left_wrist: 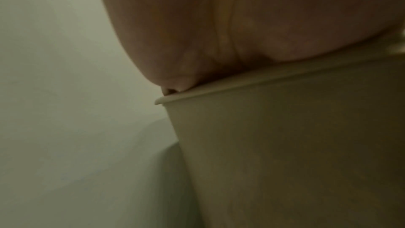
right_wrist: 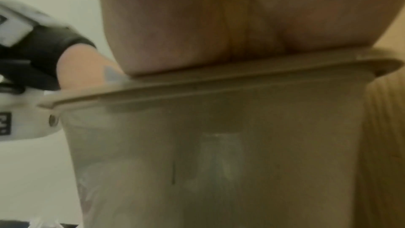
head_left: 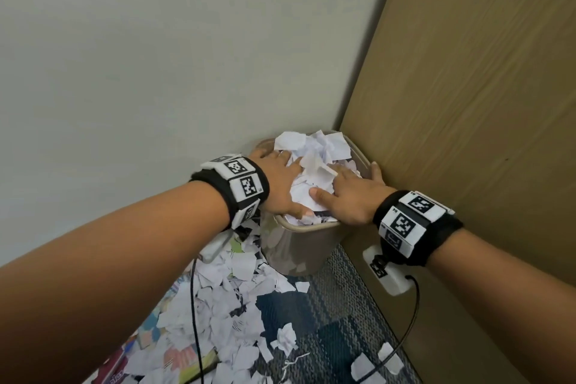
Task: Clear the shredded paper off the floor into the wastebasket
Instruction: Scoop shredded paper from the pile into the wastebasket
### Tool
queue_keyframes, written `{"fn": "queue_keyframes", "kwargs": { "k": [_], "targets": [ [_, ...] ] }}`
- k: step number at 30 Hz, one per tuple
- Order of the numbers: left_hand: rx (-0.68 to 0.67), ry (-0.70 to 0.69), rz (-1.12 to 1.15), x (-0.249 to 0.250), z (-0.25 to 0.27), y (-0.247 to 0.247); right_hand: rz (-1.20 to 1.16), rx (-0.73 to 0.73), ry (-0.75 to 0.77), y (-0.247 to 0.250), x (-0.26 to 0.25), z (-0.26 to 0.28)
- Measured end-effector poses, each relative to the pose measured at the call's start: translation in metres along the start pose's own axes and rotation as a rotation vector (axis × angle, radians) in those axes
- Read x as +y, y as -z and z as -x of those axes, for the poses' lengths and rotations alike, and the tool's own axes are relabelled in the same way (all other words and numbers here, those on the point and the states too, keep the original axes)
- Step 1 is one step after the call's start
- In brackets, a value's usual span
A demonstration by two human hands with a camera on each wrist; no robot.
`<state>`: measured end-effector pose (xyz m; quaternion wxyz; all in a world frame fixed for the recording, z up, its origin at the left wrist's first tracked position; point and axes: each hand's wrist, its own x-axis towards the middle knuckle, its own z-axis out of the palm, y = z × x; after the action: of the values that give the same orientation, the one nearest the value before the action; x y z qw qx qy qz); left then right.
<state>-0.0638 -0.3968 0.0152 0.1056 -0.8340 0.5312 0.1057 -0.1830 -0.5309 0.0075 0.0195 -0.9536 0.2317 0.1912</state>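
A beige wastebasket (head_left: 304,246) stands in the corner, heaped above its rim with white torn paper (head_left: 314,150). My left hand (head_left: 282,184) lies flat on the left of the heap, fingers spread, pressing down. My right hand (head_left: 349,193) presses the right side, fingers straight, little finger over the far rim. More shredded paper (head_left: 224,315) covers the floor left of the basket. Each wrist view shows only a palm heel on the basket rim: the left hand (left_wrist: 219,32) over the wastebasket (left_wrist: 285,145), the right hand (right_wrist: 230,23) over the translucent wastebasket (right_wrist: 208,162).
A pale wall (head_left: 140,56) stands left of the corner and a wood panel (head_left: 467,87) right. A white power strip (head_left: 389,271) with a black cable (head_left: 411,315) lies by the panel. Dark carpet (head_left: 327,305) shows between scraps. Coloured printed pieces (head_left: 180,355) lie at the lower left.
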Motion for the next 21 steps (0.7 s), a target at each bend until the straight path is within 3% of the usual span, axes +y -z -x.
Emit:
{"fn": "queue_keyframes", "kwargs": {
  "k": [5, 9, 17, 21],
  "targets": [
    [-0.109, -0.030, -0.024, 0.018, 0.001, 0.010, 0.048, -0.089, 0.027, 0.007, -0.004, 0.007],
    [-0.093, -0.023, -0.013, 0.022, 0.004, 0.013, 0.020, -0.081, 0.028, 0.011, -0.005, 0.013],
    [0.028, 0.027, 0.079, 0.006, 0.000, 0.020, -0.321, 0.198, 0.086, 0.023, 0.015, 0.016],
    [0.037, 0.038, 0.071, -0.002, 0.003, 0.033, -0.340, 0.320, 0.125, 0.043, 0.016, 0.027]
  ]
}}
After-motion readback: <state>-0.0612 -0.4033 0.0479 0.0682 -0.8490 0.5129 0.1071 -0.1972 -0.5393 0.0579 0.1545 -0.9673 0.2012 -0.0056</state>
